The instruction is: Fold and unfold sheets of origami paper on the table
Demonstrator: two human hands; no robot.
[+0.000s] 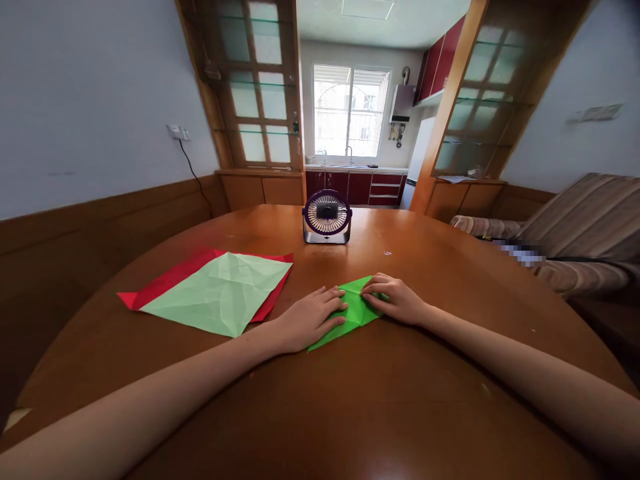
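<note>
A folded bright green paper [356, 308] lies flat on the round wooden table [350, 400] in front of me. My left hand [311, 318] rests palm down on its left part, fingers spread over the fold. My right hand [395, 298] presses its fingertips onto the paper's right upper edge. Both hands pin the paper to the table; neither lifts it.
To the left lies a creased pale green sheet [220, 293] on top of a red sheet [165, 283]. A small purple desk fan [327, 216] stands at the table's far side. A striped sofa [575, 233] is at the right, a kitchen beyond.
</note>
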